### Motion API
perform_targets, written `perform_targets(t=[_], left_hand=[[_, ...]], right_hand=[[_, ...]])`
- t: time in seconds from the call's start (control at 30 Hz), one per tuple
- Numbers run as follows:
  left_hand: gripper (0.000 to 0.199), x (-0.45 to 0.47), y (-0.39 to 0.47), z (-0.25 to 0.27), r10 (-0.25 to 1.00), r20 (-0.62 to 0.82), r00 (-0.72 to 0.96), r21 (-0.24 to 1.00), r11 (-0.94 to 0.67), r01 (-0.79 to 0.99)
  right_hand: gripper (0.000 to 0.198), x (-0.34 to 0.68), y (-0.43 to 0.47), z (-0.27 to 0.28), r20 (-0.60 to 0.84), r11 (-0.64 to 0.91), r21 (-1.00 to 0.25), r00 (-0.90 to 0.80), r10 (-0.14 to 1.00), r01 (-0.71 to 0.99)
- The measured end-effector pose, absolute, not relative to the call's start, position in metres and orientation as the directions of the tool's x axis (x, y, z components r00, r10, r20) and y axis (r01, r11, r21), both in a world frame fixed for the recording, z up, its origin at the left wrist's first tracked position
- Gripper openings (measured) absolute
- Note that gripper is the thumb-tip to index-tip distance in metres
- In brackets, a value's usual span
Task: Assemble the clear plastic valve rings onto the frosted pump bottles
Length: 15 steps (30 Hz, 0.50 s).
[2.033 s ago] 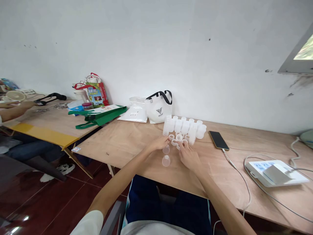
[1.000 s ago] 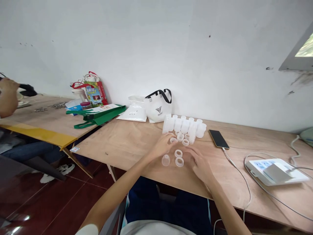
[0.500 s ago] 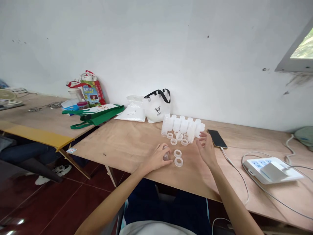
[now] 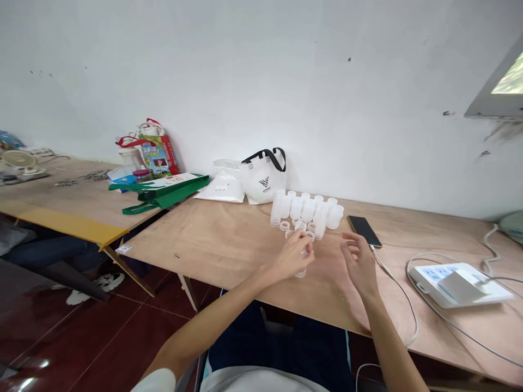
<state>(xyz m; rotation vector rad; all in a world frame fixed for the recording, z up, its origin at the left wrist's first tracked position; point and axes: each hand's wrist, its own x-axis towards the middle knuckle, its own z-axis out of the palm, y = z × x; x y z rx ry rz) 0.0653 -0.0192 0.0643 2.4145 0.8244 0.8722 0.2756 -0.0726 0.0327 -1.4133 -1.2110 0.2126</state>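
My left hand [image 4: 295, 255] is closed, fingers curled and pointing down, over the near part of the table. Whatever is in its grip is mostly hidden; a bit of clear plastic shows by the fingertips. A translucent plastic ring [image 4: 300, 274] lies just below it. My right hand [image 4: 359, 260] hovers to the right, fingers apart and slightly bent, with nothing seen in it. Beyond the hands stand several frosted plastic bottles [image 4: 308, 209] in rows, with a stack of clear rings [image 4: 320, 223] in front. More loose rings [image 4: 285, 225] lie there, some partly covered by my left hand.
A phone [image 4: 365, 231] on a charging cable lies right of the bottles, near a white power box [image 4: 457, 283]. At the wall sit a white tote bag [image 4: 263, 182] and a white plastic packet [image 4: 223, 188]. A green bag [image 4: 163, 193] bridges toward the neighbouring table.
My left hand has moved right, from beside the two near rings to above them, lifting away the clear piece it was around. My right hand has shifted slightly right and down, away from the bottles.
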Motion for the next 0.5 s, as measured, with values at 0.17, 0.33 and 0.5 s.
perform_targets(t=[0.17,0.33,0.5], left_hand=[[0.011,0.142,-0.017,0.058,0.482,0.361,0.799,0.368,-0.860,0.353],[0.039,0.189,-0.024,0.032,0.520,0.257,0.815,0.321,-0.841,0.436],[0.082,0.183,-0.030,0.018,0.558,0.278,0.782,0.395,-0.809,0.436]], right_hand=[[0.030,0.285,-0.073,0.039,0.554,0.314,-0.830,0.617,0.559,0.461],[0.029,0.303,-0.080,0.048,0.554,0.360,-0.831,0.688,0.469,0.423],[0.029,0.314,-0.085,0.054,0.548,0.378,-0.831,0.715,0.434,0.407]])
